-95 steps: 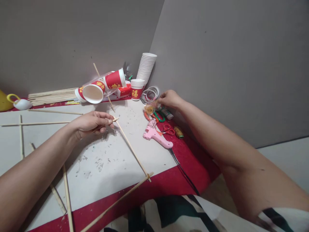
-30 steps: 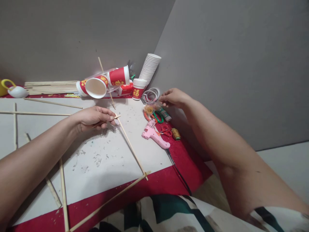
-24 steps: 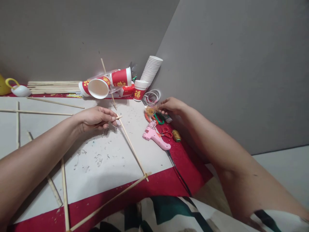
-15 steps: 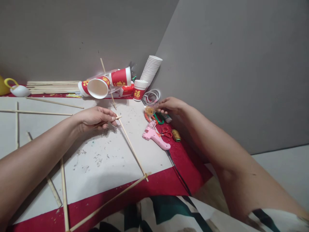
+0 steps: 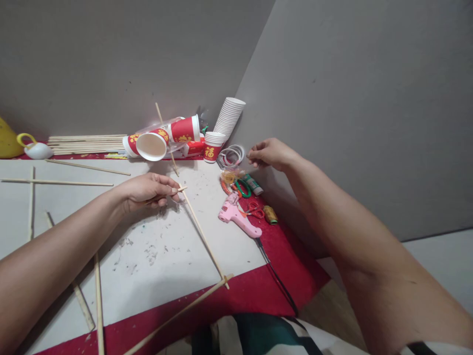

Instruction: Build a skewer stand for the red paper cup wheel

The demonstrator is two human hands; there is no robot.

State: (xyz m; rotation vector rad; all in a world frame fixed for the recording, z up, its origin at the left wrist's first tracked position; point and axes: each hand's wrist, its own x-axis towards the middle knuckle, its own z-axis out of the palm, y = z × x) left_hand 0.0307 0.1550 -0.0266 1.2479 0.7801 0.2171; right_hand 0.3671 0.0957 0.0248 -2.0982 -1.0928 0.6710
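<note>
Above the desk, pinching with the left hand a probably light, stiff wooden stick, sensibly near its crossed end; curling the right hand, unclear whether empty.

I read one gold 福 on the upright red paper cup; smaller print beneath, illegible.

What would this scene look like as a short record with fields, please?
Left hand: pinching a wooden stick that crosses another stick near its end
Right hand: raised near the white coil; whether it holds anything is unclear
Tools: pink glue gun, red-handled scissors
At the back: tilted cup stack, pile of sticks
</note>
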